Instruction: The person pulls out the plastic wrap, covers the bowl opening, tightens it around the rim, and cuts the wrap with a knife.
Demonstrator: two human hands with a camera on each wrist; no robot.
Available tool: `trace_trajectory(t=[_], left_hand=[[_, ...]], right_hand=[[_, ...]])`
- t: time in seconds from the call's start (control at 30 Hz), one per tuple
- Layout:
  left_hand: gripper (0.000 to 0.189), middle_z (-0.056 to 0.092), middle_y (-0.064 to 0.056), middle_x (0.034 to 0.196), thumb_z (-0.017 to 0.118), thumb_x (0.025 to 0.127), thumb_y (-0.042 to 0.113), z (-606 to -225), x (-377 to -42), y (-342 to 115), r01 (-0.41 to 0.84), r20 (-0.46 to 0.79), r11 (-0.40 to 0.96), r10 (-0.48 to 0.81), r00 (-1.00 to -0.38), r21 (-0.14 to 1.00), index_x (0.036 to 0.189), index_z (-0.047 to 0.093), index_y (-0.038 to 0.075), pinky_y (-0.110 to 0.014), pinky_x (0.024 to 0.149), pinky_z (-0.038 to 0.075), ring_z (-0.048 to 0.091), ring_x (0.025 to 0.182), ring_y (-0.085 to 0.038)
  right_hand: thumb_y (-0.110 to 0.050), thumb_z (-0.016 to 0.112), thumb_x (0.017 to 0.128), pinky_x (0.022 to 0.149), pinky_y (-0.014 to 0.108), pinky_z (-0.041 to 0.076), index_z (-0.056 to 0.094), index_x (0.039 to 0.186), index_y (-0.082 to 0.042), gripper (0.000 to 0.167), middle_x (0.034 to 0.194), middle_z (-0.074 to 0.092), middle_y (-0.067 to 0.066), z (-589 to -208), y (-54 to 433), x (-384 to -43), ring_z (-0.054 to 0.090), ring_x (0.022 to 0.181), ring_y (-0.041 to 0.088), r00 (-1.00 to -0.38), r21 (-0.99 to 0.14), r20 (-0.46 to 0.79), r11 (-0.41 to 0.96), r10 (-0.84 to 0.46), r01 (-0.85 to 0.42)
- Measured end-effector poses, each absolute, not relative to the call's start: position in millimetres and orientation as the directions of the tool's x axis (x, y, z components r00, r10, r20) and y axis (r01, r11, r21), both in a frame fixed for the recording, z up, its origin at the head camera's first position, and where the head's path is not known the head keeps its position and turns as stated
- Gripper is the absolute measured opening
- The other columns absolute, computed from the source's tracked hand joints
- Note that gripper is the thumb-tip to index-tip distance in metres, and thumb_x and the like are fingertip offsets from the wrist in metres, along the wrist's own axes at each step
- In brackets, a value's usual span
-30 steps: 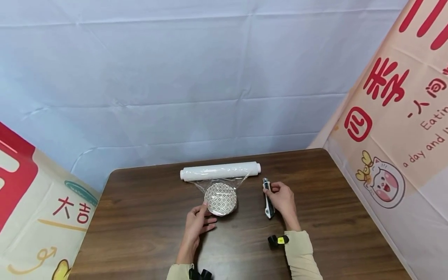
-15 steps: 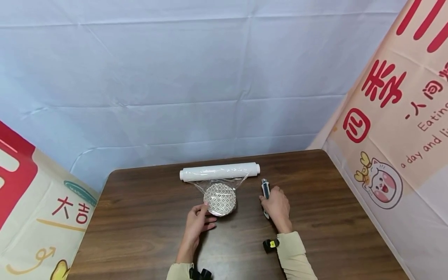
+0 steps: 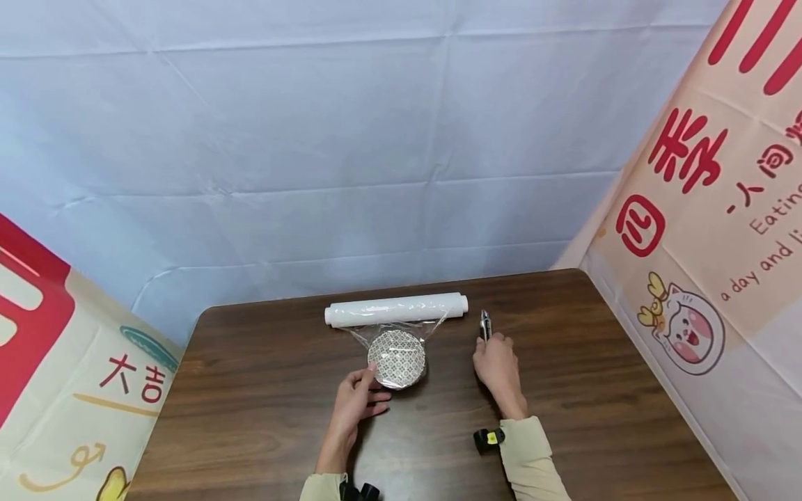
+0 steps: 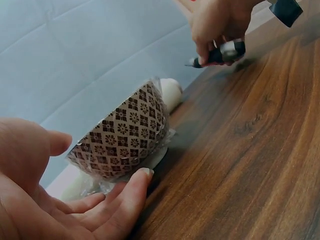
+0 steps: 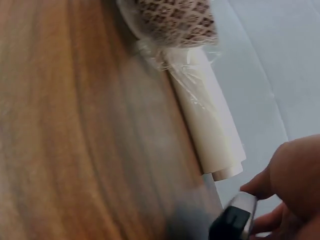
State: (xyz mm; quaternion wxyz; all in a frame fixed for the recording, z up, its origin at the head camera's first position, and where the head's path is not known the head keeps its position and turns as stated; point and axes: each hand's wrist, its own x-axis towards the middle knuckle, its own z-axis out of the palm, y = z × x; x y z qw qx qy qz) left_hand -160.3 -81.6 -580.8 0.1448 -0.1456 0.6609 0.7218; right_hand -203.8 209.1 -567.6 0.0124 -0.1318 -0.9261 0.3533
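Observation:
A patterned bowl (image 3: 397,359) stands on the table with clear cling film stretched over its top and down its side. My left hand (image 3: 354,405) is at its near left side. The thumb lies near the rim and the loosely extended fingers lie low beside the base, as the left wrist view shows (image 4: 95,200). My right hand (image 3: 499,369) holds a utility knife (image 3: 485,325), its tip pointing away from me, to the right of the bowl. In the left wrist view the utility knife (image 4: 220,54) sits in the curled fingers.
Behind the bowl lies a white roll of cling film (image 3: 396,309), its film running forward to the bowl. The brown wooden table (image 3: 263,410) ends at a pale cloth backdrop (image 3: 282,174). Printed cloths hang at left and right.
My right hand has turned over the utility knife and now grips it from above, with the tip showing ahead of the fingers. The left hand and bowl stay put.

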Motion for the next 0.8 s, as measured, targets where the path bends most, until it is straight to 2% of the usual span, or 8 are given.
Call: trace_trajectory(t=[0.27,0.4,0.5,0.6,0.67,0.73,0.8], left_hand=[[0.072,0.062,-0.020,0.116,0.056,0.108,0.048,-582,-161,-83,-0.393,-0.392,-0.096,0.029,-0.919,0.914,0.144,0.042,-0.012,-0.035,0.075,0.067,0.077,0.086,-0.021],[0.072,0.063,-0.020,0.116,0.057,0.108,0.048,-581,-163,-83,-0.393,-0.391,-0.091,0.034,-0.920,0.915,0.145,0.042,-0.012,-0.036,0.076,0.067,0.078,0.087,-0.022],[0.071,0.063,-0.019,0.116,0.056,0.108,0.047,-580,-164,-84,-0.395,-0.393,-0.085,0.038,-0.919,0.915,0.146,0.043,-0.011,-0.036,0.078,0.067,0.078,0.088,-0.023],[0.070,0.062,-0.018,0.117,0.054,0.109,0.046,-581,-164,-84,-0.390,-0.387,-0.074,0.047,-0.921,0.918,0.146,0.042,-0.012,-0.037,0.078,0.067,0.078,0.089,-0.024],[0.070,0.061,-0.019,0.119,0.054,0.110,0.045,-581,-164,-83,-0.390,-0.387,-0.073,0.055,-0.921,0.918,0.147,0.040,-0.013,-0.037,0.079,0.066,0.078,0.090,-0.024],[0.071,0.061,-0.019,0.120,0.053,0.110,0.045,-581,-163,-83,-0.389,-0.385,-0.070,0.063,-0.921,0.919,0.148,0.039,-0.013,-0.036,0.079,0.066,0.078,0.090,-0.024],[0.072,0.061,-0.022,0.123,0.052,0.110,0.044,-581,-163,-83,-0.389,-0.385,-0.066,0.069,-0.920,0.919,0.150,0.037,-0.013,-0.036,0.079,0.066,0.078,0.090,-0.024]], right_hand=[[-0.020,0.039,0.113,0.079,0.054,0.051,0.059,0.118,0.016,0.041,0.106,0.060,0.032,-564,214,-217,0.059,0.090,0.039,-0.973,-0.744,-0.044,0.643,0.227,0.184],[-0.020,0.035,0.114,0.073,0.044,0.056,0.057,0.124,0.014,0.042,0.101,0.062,0.027,-567,216,-229,0.066,0.083,0.033,-0.971,-0.827,-0.098,0.525,0.217,0.200],[-0.023,0.032,0.115,0.065,0.032,0.057,0.054,0.128,0.010,0.042,0.099,0.062,0.022,-570,216,-241,0.065,0.075,0.024,-0.966,-0.914,-0.179,0.331,0.188,0.234],[-0.022,0.042,0.113,0.062,0.028,0.056,0.050,0.136,0.007,0.037,0.101,0.062,0.020,-574,215,-252,0.060,0.072,0.019,-0.959,-0.945,-0.223,0.203,0.173,0.256],[-0.017,0.055,0.109,0.061,0.028,0.055,0.046,0.143,0.005,0.042,0.109,0.061,0.023,-575,215,-257,0.060,0.070,0.017,-0.964,-0.946,-0.198,0.222,0.178,0.235],[-0.013,0.067,0.102,0.061,0.028,0.055,0.044,0.148,0.002,0.054,0.116,0.061,0.026,-576,215,-261,0.061,0.069,0.018,-0.970,-0.938,-0.150,0.281,0.193,0.201],[-0.012,0.074,0.097,0.063,0.029,0.055,0.043,0.150,0.000,0.063,0.126,0.060,0.028,-577,213,-266,0.063,0.071,0.020,-0.974,-0.923,-0.098,0.347,0.205,0.166]])
